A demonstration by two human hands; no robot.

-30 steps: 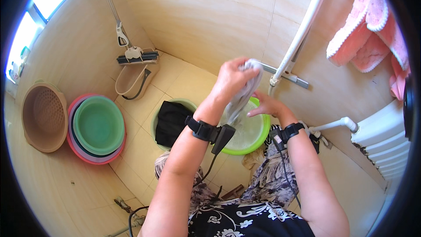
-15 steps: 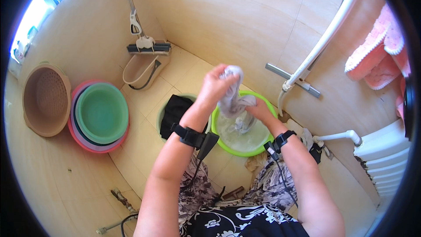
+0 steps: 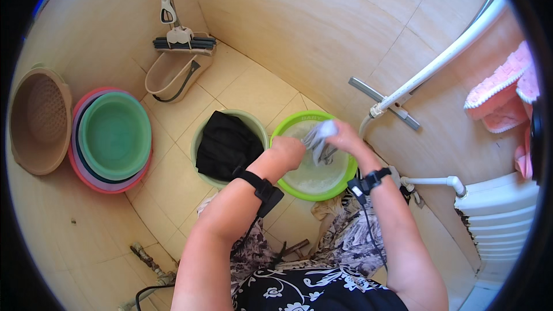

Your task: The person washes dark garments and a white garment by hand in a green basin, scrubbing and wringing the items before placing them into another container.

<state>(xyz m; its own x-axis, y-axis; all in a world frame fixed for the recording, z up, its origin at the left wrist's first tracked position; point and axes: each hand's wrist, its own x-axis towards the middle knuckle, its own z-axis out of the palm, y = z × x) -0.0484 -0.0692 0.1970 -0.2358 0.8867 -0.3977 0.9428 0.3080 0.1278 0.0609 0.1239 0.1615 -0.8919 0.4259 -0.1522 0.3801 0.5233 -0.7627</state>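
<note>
A wet, light grey cloth is bunched between my hands over a lime-green basin of cloudy, sudsy water. My left hand is closed on the cloth's left side, above the basin's left rim. On the other side, my right hand grips the upper right part, its fingers wrapped round it. Some fingertips are hidden by the cloth and blurred. Just left of this basin stands a pale green basin holding a dark black garment; my left forearm passes close to its near right side.
Stacked basins, a green one uppermost, stand at left beside a brown basin. A sponge mop rests over a beige bucket in the far corner. On the right are a white pipe, a radiator and pink slippers.
Both hands have lowered the cloth towards the basin. My left hand has come down and nearer to me, and the stretched cloth is now bunched up. The view has shifted slightly.
</note>
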